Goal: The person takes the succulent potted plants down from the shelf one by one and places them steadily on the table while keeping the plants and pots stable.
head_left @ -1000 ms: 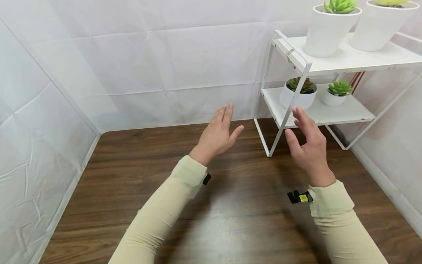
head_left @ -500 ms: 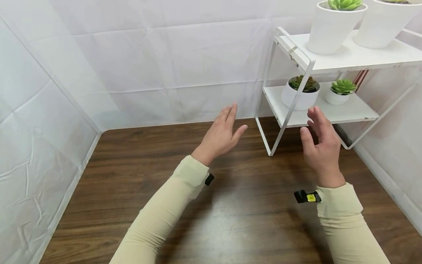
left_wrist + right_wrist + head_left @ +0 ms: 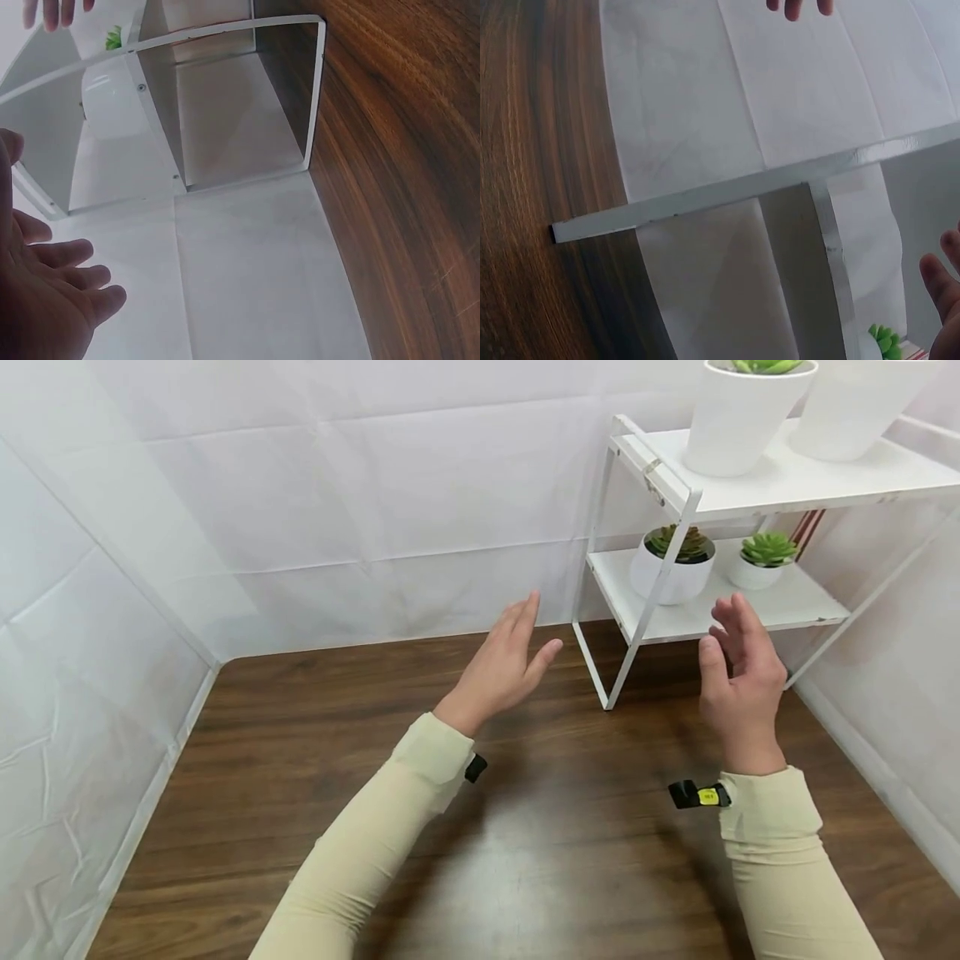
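Both hands hang in the air over the brown wooden tabletop (image 3: 315,802), holding nothing. The left hand (image 3: 501,664), near the middle of the head view, points away with straight fingers and its thumb spread out. To the right, in front of the white two-tier shelf (image 3: 633,627), the right hand (image 3: 746,681) is upright with its fingers slightly bent and its thumb apart from them. In the left wrist view, the left hand (image 3: 56,300) shows its palm and relaxed fingers. Only part of the right hand (image 3: 945,292) shows at the right edge of the right wrist view.
On the shelf's lower tier stand a dark succulent in a white pot (image 3: 673,572) and a small green succulent (image 3: 767,552). Larger white pots, including one front pot (image 3: 738,422), stand on top. White sheeting (image 3: 337,527) lines the back and sides.
The right hand has moved to the right, away from the left hand, and turned slightly. The left hand has barely shifted. The head view has tilted a little.
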Demonstrator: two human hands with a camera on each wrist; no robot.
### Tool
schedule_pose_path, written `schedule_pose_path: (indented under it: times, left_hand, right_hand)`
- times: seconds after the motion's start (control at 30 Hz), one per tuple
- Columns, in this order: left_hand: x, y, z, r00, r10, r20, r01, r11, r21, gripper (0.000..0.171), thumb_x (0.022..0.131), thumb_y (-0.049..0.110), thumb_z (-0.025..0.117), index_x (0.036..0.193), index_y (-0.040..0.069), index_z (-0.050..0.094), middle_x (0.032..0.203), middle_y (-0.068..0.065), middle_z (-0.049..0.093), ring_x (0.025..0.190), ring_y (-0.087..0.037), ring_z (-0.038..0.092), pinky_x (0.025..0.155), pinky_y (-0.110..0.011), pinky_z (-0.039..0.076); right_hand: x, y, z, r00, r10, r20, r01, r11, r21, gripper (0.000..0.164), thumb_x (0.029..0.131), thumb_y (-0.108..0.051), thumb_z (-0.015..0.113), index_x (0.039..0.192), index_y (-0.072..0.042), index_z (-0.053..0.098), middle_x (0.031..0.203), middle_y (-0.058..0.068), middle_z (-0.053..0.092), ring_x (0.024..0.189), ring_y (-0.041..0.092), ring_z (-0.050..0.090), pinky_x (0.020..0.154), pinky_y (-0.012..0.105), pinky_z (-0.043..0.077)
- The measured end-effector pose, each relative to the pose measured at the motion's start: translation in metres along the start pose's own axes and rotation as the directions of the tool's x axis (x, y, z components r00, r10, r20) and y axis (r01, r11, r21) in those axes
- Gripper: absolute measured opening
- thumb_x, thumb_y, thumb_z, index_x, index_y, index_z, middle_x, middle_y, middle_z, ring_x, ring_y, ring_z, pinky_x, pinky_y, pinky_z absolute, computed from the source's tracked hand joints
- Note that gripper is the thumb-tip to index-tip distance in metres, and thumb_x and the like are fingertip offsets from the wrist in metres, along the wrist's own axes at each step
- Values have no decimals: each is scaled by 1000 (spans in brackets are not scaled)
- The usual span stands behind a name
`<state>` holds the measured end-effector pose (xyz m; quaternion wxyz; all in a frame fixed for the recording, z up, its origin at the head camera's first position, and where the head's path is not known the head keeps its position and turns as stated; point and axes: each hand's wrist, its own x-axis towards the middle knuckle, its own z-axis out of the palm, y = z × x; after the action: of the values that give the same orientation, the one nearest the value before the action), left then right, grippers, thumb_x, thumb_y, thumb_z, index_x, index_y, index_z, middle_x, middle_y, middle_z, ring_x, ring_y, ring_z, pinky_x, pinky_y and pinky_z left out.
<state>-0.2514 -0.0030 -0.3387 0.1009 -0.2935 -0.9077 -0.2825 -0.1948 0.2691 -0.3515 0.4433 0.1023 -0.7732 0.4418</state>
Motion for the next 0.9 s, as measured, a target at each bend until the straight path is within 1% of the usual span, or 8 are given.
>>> schedule_pose_path:
  times: [0.1,0.17,0.33,0.47,0.6,0.73,0.9]
  left_hand:
    - [1,1,0,1000,-6,9,6,1000,-14,72,103,45,40,156,8,10,159,-12,25,149,-27,21,122,-36,19]
    - [1,2,1,1000,-12,9,12,999,-30,71,103,46,40,156,9,10,160,-11,24,149,-25,21,121,-38,22]
    - [2,6,3,1000,-25,17,26,998,-65,72,102,46,40,157,11,9,160,-11,24,148,-22,24,118,-40,27]
    - [3,10,7,999,-24,24,26,997,-77,72,102,45,41,157,13,8,159,-11,25,147,-22,26,118,-39,28]
    - [5,13,11,999,-14,31,16,995,-94,72,102,45,41,157,13,7,159,-12,25,147,-22,26,119,-38,26]
    - [5,16,14,999,-7,36,11,994,-113,72,102,45,40,157,13,6,160,-11,23,148,-22,23,120,-37,24]
    - [4,16,16,999,-16,42,21,992,-123,72,102,47,39,157,15,4,161,-9,21,149,-20,22,120,-36,23]
  right_hand:
    - [2,-9,-2,999,42,-22,-41,998,37,47,94,-6,55,140,-10,50,132,21,58,122,14,58,104,26,45]
    - [4,-11,-3,997,72,-32,-70,996,60,46,94,-7,54,140,-10,50,131,21,58,122,15,58,104,27,45]
    - [7,-2,-6,987,148,-60,-143,987,74,45,95,-10,54,140,-10,50,132,15,58,123,14,57,105,26,44]
    - [10,7,-11,977,205,-58,-200,977,77,47,95,-12,52,142,-10,48,134,11,57,125,13,55,107,26,42]
    - [14,10,-19,967,248,-57,-244,967,67,48,96,-13,51,144,-12,45,136,10,55,127,14,53,109,27,40]
    - [19,9,-27,960,267,-78,-266,964,32,49,96,-15,50,144,-15,44,137,8,55,127,13,53,109,26,39]
    - [24,14,-31,955,273,-113,-273,962,20,48,95,-15,51,143,-15,47,133,4,57,123,11,55,108,25,40]
